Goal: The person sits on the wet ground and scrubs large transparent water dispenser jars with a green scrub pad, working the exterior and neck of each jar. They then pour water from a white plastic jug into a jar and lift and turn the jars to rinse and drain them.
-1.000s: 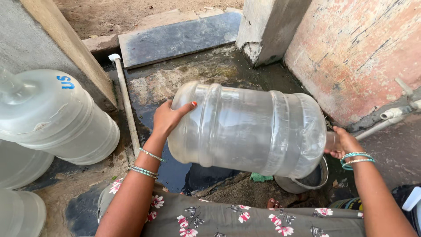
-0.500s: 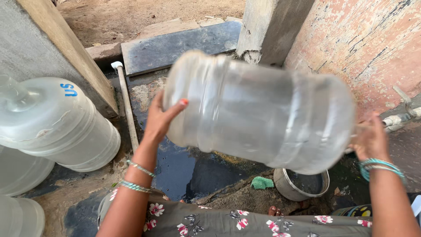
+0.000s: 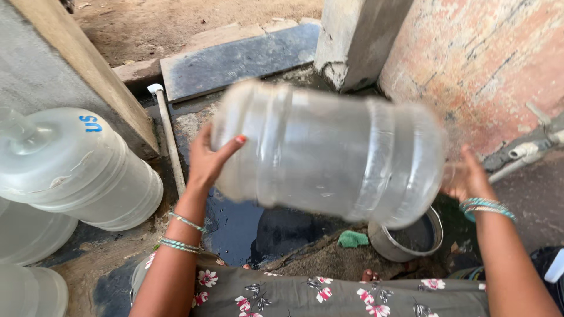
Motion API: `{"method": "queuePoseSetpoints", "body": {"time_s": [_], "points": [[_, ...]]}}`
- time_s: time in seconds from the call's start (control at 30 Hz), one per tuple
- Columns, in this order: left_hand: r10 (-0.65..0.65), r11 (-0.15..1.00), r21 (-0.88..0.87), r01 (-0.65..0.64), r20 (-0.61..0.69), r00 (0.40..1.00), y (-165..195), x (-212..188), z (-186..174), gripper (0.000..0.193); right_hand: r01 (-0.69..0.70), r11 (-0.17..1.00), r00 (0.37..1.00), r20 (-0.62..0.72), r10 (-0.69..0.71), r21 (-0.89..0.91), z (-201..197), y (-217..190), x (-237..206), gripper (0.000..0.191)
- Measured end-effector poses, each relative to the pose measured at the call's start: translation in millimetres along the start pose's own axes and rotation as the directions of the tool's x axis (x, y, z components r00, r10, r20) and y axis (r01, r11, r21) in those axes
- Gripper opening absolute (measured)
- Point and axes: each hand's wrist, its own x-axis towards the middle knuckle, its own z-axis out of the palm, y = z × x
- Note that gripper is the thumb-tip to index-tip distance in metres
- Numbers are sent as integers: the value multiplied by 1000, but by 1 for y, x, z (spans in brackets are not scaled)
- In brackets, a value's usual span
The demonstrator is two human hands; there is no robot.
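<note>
Up and across goes the big clear water jug (image 3: 329,152) since half a second ago, and it blurs in mid-swing, so its ribs and neck end are hard to make out.

Far left, three more clear jugs lie on the ground: the nearest full-size one (image 3: 76,167) shows blue lettering, while the two below it (image 3: 29,232) are cut off by the frame edge. A white pipe (image 3: 170,147) runs along the wet ground beside them, its lower end hidden behind the left forearm.

Left hand (image 3: 208,161) now, open-palmed and pressed flat on the jug's base end, thumb spread across the plastic, bangles on the wrist. The jug hangs sideways between both hands, off the ground, above a dark puddle (image 3: 247,226).

Under the jug's right end sit a green scrub pad (image 3: 352,239) and a steel pot (image 3: 408,238), the pot's rim partly covered by the jug.

Right hand (image 3: 470,176) sits at the jug's neck end, blurred and seen partly through the plastic; it touches the jug, but how the fingers close I cannot tell.
</note>
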Motion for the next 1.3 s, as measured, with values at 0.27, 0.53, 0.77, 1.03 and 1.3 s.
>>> {"method": "queuePoseSetpoints", "body": {"time_s": [0.27,0.53,0.77,1.03,1.3], "points": [[-68,886,-454,91,67,995,2,11,-18,82,-5,987,986,-165,-22,-163,15,-30,-27,101],[-476,878,46,476,-5,879,-34,-5,8,73,-339,889,935,-217,281,-309,22,21,-10,90],[135,980,-146,-138,-32,990,1,-2,-24,59,282,959,953,-105,-283,-21,16,-33,-12,50],[472,864,-191,-467,-18,881,83,8,-37,83,428,851,869,122,-480,303,17,-84,-75,44],[28,972,234,13,-170,985,31,5,-11,61,-247,969,968,-43,246,-24,44,13,-13,75]]}}
